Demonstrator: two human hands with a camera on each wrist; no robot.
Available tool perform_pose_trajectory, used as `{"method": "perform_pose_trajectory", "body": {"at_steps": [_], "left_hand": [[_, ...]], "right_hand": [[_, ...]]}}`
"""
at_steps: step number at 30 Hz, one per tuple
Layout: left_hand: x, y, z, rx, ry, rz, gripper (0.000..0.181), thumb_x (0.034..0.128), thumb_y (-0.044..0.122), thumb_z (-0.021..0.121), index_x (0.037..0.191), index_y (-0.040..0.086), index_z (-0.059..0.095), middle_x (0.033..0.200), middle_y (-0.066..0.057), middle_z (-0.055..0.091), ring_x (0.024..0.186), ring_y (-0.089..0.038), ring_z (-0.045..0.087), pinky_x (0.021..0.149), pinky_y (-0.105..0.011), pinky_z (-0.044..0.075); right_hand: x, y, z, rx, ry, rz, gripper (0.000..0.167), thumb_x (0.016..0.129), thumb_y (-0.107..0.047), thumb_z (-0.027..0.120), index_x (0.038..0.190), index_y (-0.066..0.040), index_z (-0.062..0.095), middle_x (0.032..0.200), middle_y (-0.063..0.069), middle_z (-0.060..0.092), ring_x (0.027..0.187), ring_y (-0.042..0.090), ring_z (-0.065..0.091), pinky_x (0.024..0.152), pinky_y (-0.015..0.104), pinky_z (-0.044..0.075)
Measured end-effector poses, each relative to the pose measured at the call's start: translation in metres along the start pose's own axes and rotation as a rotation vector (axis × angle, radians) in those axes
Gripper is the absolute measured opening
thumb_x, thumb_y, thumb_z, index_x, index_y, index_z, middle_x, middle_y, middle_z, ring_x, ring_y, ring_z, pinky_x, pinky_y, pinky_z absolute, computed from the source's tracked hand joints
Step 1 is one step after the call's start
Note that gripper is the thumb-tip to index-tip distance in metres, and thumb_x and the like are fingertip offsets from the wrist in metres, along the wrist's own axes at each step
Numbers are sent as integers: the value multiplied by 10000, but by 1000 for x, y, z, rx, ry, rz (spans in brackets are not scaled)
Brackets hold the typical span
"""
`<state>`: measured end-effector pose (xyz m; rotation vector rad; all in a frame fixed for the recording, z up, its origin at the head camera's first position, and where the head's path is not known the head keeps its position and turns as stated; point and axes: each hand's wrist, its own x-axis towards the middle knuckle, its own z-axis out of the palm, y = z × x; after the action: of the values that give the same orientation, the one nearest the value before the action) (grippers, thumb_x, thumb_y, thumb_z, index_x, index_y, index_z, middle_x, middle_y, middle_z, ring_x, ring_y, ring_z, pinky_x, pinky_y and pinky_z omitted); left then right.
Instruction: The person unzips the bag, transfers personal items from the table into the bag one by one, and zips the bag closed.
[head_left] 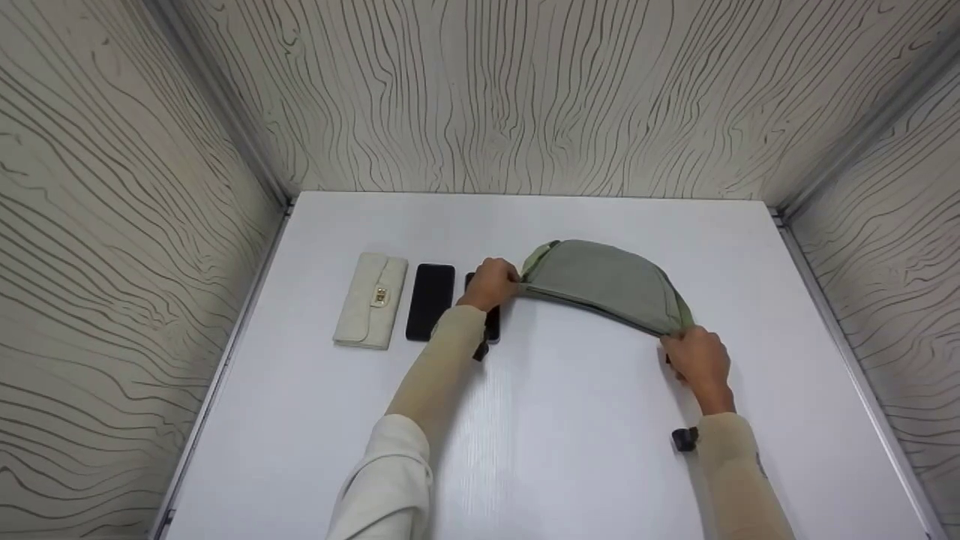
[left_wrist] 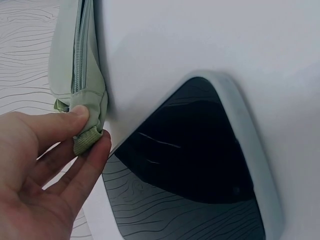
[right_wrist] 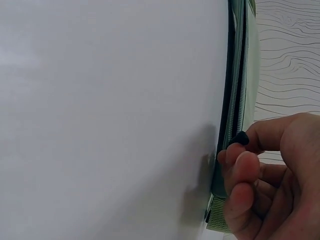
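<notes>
A grey-green zippered bag (head_left: 600, 277) lies at the right of centre in the head view. My left hand (head_left: 491, 285) pinches its left end, with the thumb and fingers on the green strap end beside the zip in the left wrist view (left_wrist: 55, 165). At the bag's right end, my right hand (head_left: 699, 360) pinches a small dark zip pull (right_wrist: 240, 137) between curled fingers. In the right wrist view the zip runs along the bag's edge (right_wrist: 237, 85) above that hand (right_wrist: 275, 175). Part of the strap is hidden behind the bag.
Left of the bag, a phone in a pale case (left_wrist: 190, 145) lies partly under my left hand and forearm. Another dark phone (head_left: 430, 301) lies beside it, and a cream quilted wallet (head_left: 371, 300) with a clasp is further left. Patterned walls (head_left: 480, 97) enclose the white table (head_left: 570, 450).
</notes>
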<state>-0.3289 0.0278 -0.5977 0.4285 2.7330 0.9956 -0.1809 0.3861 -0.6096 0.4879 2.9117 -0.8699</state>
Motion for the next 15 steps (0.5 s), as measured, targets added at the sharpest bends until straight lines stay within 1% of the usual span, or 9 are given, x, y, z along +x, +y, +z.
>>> {"method": "perform_pose_trajectory", "body": {"at_steps": [6, 15], "left_hand": [[1, 0, 1, 0, -5, -12, 194, 977, 174, 783, 1115, 47, 834, 1113, -102, 810, 987, -217, 757, 844, -352, 624], [1, -1, 1, 4, -4, -13, 191, 989, 155, 758, 1133, 51, 828, 1144, -101, 805, 1051, -229, 756, 901, -364, 620]], "right_hand": [[-1, 1, -1, 0, -1, 1, 324, 971, -238, 541, 709, -60, 613, 530, 39, 614, 453, 195, 587, 458, 330, 448], [-1, 2, 0, -16, -13, 10, 339, 989, -257, 547, 714, -67, 601, 552, 47, 615, 476, 196, 591, 472, 327, 443]]}}
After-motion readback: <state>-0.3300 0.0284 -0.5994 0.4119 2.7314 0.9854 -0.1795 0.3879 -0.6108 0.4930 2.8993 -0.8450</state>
